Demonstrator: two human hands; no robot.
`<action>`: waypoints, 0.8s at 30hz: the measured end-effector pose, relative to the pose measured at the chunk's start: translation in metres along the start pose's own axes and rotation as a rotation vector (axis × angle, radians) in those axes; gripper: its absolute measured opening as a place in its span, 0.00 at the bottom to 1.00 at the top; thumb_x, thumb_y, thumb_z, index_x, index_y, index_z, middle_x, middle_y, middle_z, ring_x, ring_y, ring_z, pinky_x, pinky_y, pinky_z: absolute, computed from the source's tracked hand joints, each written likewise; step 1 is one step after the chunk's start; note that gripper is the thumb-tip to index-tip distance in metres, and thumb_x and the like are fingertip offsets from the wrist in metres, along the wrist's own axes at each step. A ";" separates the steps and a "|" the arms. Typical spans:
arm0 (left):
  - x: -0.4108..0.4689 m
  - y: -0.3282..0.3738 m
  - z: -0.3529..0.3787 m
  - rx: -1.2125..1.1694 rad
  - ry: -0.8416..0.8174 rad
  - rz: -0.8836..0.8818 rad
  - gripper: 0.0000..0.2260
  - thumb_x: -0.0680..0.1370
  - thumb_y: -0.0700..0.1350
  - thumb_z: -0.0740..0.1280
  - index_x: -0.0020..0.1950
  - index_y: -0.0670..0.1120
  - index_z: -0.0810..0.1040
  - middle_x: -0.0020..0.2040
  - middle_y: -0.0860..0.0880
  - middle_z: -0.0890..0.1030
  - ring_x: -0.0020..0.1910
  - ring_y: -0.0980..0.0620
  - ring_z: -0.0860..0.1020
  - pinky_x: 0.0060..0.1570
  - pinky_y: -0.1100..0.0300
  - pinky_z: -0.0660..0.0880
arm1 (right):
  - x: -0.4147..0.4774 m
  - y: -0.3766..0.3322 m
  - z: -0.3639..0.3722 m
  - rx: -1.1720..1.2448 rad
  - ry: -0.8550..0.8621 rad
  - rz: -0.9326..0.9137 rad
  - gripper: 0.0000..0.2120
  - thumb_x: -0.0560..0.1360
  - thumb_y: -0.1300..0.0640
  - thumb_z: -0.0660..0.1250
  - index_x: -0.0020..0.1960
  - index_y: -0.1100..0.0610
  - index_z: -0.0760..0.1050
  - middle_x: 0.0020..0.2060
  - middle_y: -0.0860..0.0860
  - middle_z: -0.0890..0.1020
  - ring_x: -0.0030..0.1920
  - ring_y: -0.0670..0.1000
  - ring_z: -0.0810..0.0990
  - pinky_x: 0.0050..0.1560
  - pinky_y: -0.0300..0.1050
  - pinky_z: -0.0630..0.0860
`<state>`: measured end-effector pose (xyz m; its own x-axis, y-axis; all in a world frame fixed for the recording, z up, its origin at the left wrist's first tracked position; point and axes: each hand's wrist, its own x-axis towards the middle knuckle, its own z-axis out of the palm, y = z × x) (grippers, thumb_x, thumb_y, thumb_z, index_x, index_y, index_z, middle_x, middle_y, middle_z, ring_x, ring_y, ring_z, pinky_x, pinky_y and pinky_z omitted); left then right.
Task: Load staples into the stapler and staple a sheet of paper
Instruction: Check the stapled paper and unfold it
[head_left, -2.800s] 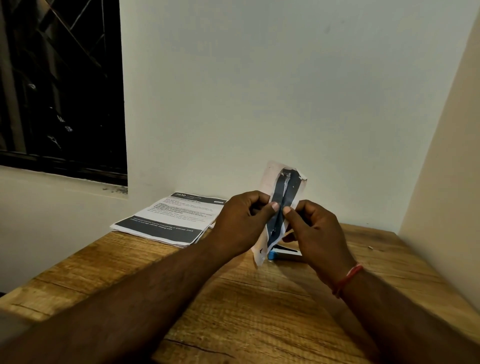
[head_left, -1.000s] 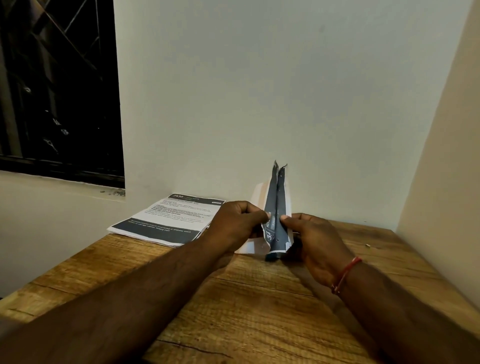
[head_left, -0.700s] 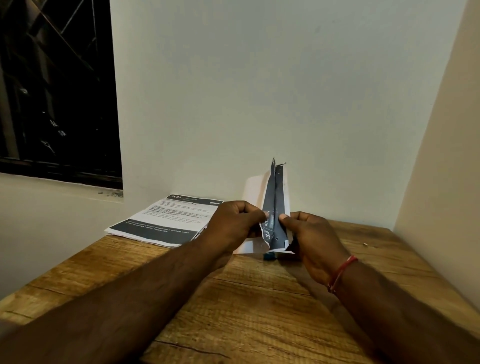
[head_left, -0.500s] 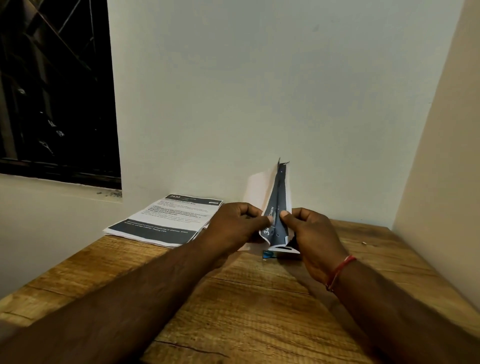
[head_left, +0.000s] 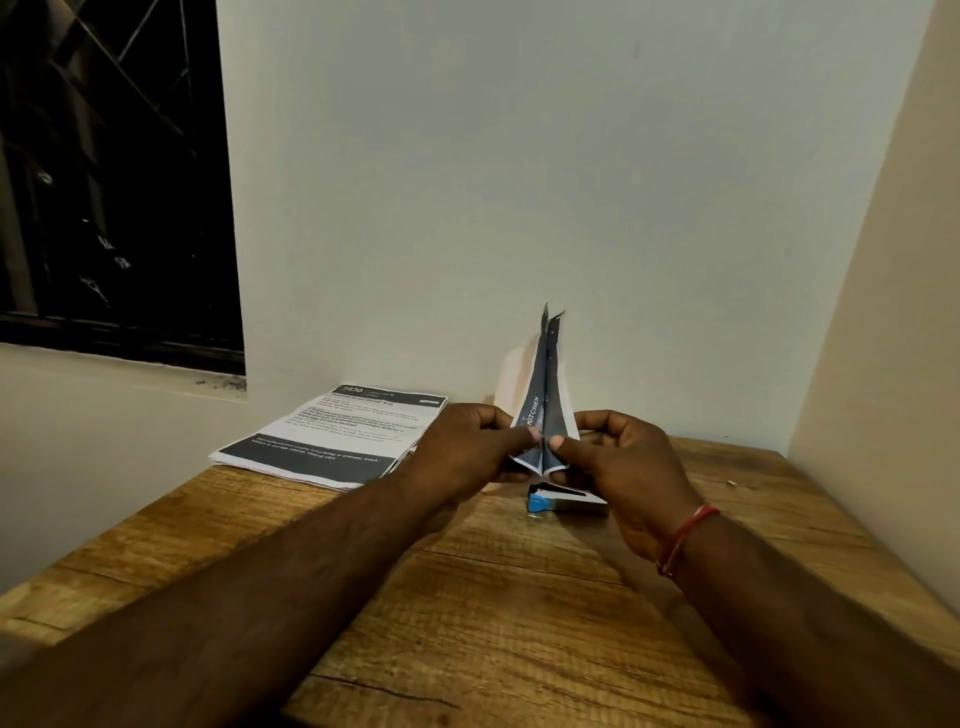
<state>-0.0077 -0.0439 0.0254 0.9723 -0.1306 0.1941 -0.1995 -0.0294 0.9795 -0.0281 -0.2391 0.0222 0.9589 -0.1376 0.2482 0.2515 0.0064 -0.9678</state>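
Sheet (head_left: 545, 395) folded upright, pinched by left hand (head_left: 467, 447) and right hand (head_left: 618, 457); lifted since earlier, stapler (head_left: 566, 501) beneath now uncovered.

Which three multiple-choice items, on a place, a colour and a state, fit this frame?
1. Where does the paper stack lie?
A. At the far left of the table, by the wall
B. On the floor
C. On the windowsill

2. What colour is the end piece of the stapler?
A. Red
B. Blue
C. Yellow

3. How is the sheet held?
A. Flat on the table
B. Upright, pinched by both hands
C. Crumpled in one fist

Answers:
1 A, the stack rests at the table's left rear, against the wall.
2 B, a blue piece shows at its end.
3 B, the left hand and right hand both pinch its lower part.
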 end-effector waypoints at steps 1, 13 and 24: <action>0.000 0.000 0.000 -0.003 -0.006 0.003 0.12 0.80 0.44 0.82 0.41 0.43 0.83 0.45 0.40 0.87 0.43 0.42 0.92 0.40 0.57 0.86 | 0.001 0.000 -0.001 0.005 0.003 -0.001 0.14 0.76 0.68 0.80 0.57 0.56 0.84 0.33 0.47 0.88 0.36 0.52 0.91 0.41 0.47 0.89; 0.006 -0.006 -0.002 0.010 -0.019 0.005 0.09 0.78 0.46 0.82 0.43 0.43 0.87 0.48 0.37 0.89 0.48 0.36 0.91 0.56 0.38 0.89 | -0.001 0.000 -0.001 -0.035 -0.064 -0.036 0.13 0.78 0.69 0.78 0.54 0.52 0.83 0.32 0.46 0.88 0.37 0.50 0.91 0.38 0.43 0.88; 0.005 0.002 -0.012 0.056 0.128 0.061 0.07 0.81 0.46 0.79 0.49 0.43 0.90 0.45 0.45 0.92 0.46 0.44 0.92 0.47 0.51 0.89 | -0.019 -0.007 0.007 -0.271 -0.263 -0.100 0.12 0.78 0.63 0.80 0.60 0.52 0.88 0.45 0.60 0.90 0.50 0.62 0.91 0.55 0.58 0.89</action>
<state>-0.0016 -0.0326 0.0287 0.9651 -0.0066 0.2618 -0.2614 -0.0810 0.9618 -0.0474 -0.2299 0.0246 0.9412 0.1343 0.3100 0.3354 -0.2604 -0.9054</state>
